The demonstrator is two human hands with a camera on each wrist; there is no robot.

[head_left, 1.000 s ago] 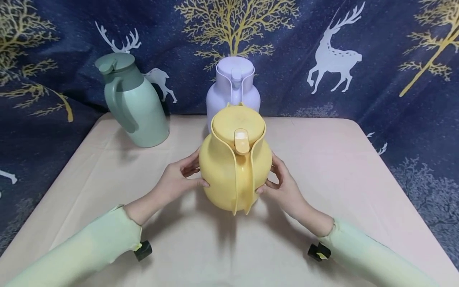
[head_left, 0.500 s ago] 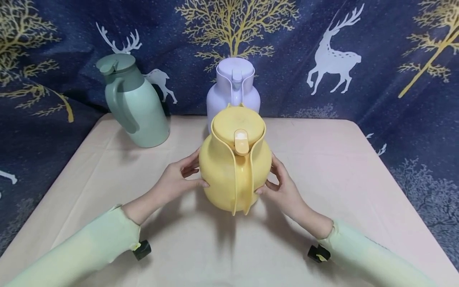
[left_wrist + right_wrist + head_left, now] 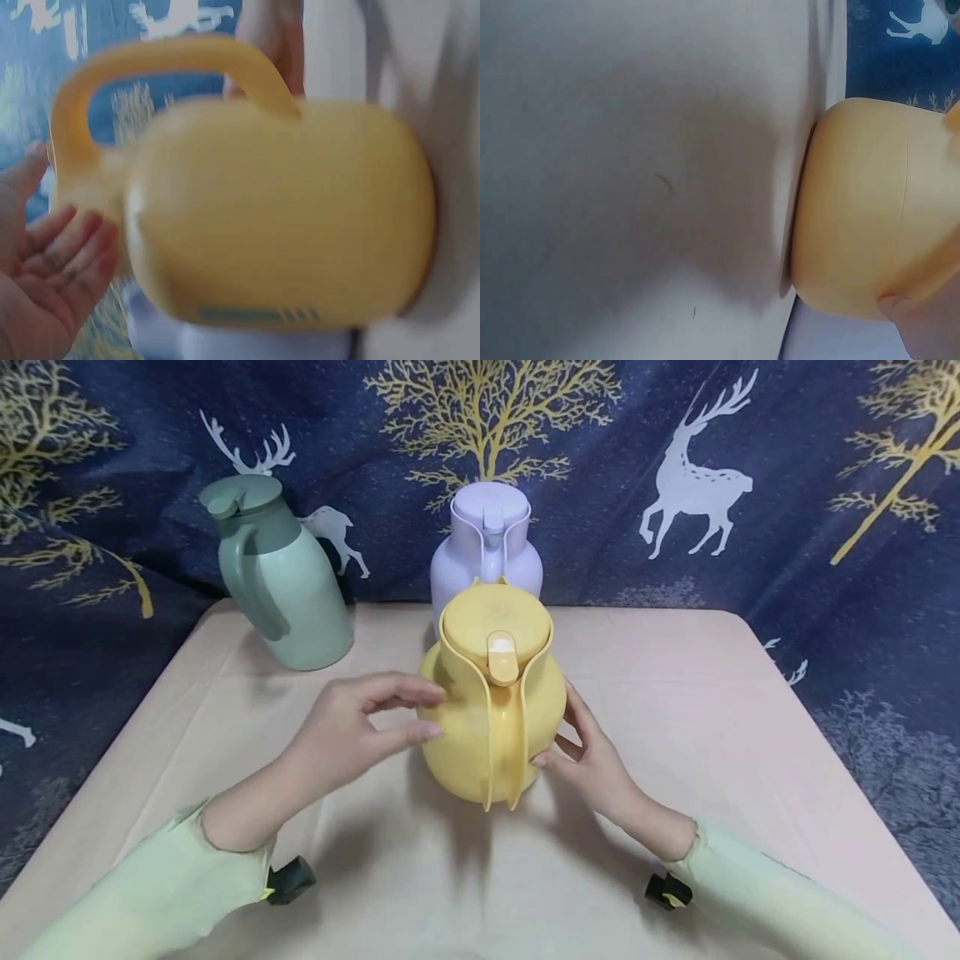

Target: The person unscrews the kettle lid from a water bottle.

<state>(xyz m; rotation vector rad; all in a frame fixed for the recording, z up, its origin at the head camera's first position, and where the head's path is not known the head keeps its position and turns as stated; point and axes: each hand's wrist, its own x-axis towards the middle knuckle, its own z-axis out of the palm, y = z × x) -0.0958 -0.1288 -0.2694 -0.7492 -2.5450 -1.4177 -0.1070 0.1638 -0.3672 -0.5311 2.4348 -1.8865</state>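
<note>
Navy deer-print backdrop (image 3: 592, 539), pale table (image 3: 675, 710)

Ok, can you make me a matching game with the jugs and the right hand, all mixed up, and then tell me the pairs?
From the head view:

1. Green jug
2. Purple jug
3. Yellow jug
4. Right hand

A. Jug partly hidden by another
B. Gripping a jug's side
C. Frontmost jug
D. Leftmost jug

Pairs: 1-D, 2-A, 3-C, 4-B
</note>
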